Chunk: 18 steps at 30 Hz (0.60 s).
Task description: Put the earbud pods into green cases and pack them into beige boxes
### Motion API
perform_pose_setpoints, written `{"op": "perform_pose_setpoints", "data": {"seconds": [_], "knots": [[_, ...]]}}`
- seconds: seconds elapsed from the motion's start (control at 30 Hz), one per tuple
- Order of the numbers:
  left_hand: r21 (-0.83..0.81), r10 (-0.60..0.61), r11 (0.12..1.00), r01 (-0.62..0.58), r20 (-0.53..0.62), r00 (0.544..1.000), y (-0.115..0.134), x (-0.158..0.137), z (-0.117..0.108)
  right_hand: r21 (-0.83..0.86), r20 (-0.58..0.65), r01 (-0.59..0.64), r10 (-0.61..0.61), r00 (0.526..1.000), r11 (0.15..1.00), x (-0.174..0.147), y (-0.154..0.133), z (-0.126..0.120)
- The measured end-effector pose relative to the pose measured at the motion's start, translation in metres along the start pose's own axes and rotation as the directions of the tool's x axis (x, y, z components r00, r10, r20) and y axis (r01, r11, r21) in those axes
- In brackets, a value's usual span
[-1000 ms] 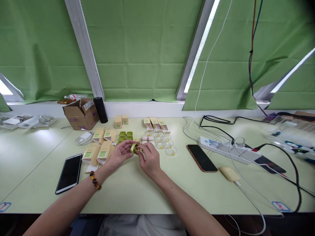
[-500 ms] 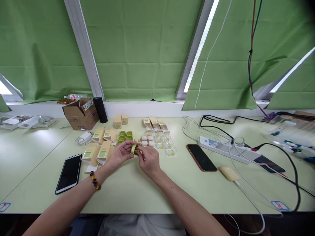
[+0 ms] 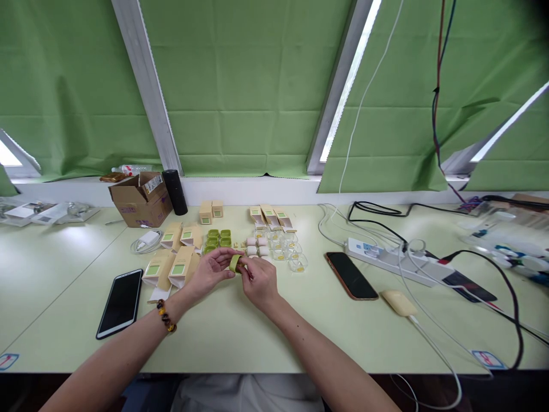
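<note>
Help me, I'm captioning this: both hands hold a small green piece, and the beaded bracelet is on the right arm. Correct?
Not quite: the beaded bracelet is on the left arm, as the head view shows. The left hand and right hand do both hold the small green piece.

Table [image 3: 223,337] with phones [image 3: 120,303], boxes [image 3: 184,265].
</note>
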<state>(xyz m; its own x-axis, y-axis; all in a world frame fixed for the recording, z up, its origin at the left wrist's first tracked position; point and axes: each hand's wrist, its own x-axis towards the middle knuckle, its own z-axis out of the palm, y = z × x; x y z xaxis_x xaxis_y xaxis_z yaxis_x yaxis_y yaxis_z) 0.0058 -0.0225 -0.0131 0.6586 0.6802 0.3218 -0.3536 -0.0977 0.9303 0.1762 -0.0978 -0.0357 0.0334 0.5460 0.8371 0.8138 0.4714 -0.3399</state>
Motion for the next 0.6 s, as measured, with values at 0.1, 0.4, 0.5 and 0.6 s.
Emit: {"op": "perform_pose_setpoints", "data": {"seconds": [0.1,0.4,0.5,0.6], "knots": [[0.023,0.011,1.000,-0.011,-0.018,1.000,0.0028,-0.0005,0.0021,0.027,0.015,-0.008,0.007,1.000,1.000,-0.0006,0.0020,-0.0004],[0.126,0.117,0.987,-0.098,-0.156,0.981,0.0061,-0.0020,0.0037,0.028,0.050,0.051,-0.052,0.997,0.998,0.0004,0.0041,-0.0064],[0.183,0.167,0.975,-0.127,-0.227,0.960,0.0013,-0.0013,-0.0010,0.104,0.035,0.003,-0.006,0.999,0.995,0.0008,0.0009,-0.0079],[0.280,0.199,0.952,-0.123,-0.262,0.944,-0.0010,-0.0009,-0.0023,0.195,0.067,-0.085,0.073,0.995,0.977,0.0018,-0.0016,-0.0078]]}}
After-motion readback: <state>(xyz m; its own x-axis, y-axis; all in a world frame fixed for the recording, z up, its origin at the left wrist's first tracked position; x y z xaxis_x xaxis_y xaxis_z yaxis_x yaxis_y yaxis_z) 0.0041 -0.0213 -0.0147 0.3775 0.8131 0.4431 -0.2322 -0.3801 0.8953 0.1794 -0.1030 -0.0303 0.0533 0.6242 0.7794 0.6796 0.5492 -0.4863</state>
